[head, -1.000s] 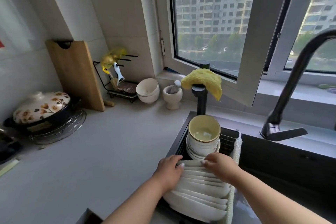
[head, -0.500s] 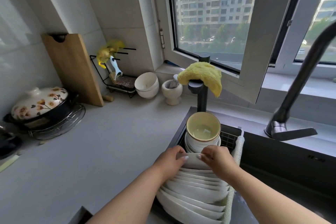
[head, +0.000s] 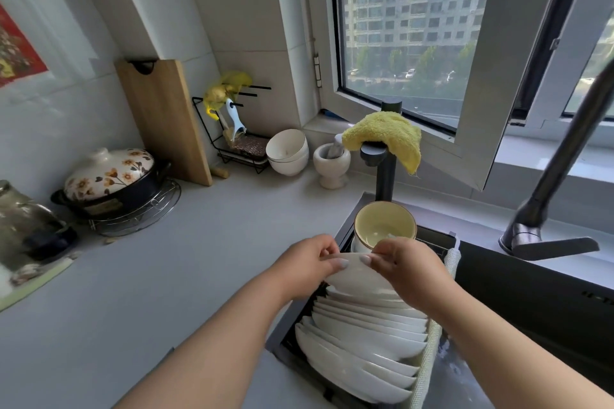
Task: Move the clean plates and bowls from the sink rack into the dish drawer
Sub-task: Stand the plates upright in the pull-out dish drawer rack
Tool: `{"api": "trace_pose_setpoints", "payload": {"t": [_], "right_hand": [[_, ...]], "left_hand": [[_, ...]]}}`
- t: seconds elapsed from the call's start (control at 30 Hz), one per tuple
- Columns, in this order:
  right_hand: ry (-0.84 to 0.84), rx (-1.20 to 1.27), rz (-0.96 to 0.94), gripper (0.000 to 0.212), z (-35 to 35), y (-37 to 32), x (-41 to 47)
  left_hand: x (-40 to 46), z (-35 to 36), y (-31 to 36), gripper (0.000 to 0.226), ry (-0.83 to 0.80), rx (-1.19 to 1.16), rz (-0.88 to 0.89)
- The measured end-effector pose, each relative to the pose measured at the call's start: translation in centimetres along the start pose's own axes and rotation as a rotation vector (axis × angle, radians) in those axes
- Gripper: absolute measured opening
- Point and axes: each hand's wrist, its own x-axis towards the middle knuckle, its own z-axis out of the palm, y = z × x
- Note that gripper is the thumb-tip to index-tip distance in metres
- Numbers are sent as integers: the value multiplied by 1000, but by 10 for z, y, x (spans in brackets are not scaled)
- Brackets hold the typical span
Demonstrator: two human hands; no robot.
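Several white plates (head: 362,345) stand on edge in a row in the black sink rack (head: 435,244). Behind them sits a stack of bowls, the top one a pale yellow bowl (head: 384,226). My left hand (head: 305,267) and my right hand (head: 408,271) both grip the rim of the rearmost white plate (head: 357,279), which is lifted a little above the others and tilted. The dish drawer is not in view.
A black faucet (head: 558,176) rises at the right over the dark sink. A yellow cloth (head: 388,134) hangs on a black post behind the rack. On the grey counter stand a mortar (head: 332,163), white bowls (head: 287,151), a cutting board (head: 166,119) and a floral pot (head: 113,179).
Both hands have closed on the rearmost plate and raised it out of the row, toward the bowls. The view has tilted and shifted slightly.
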Motion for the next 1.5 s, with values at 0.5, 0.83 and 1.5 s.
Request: {"api": "trace_pose_setpoints", "payload": {"t": [0.5, 0.83, 1.5], "right_hand": [[204, 172, -143, 39, 23, -112, -46], [-494, 956, 280, 36, 135, -242, -158], [-1385, 623, 306, 13, 335, -432, -398]], "left_hand": [[-187, -47, -27, 19, 476, 33, -147], [-424, -40, -108, 23, 836, -2, -369], [-779, 70, -220, 27, 992, -446, -1018]]}}
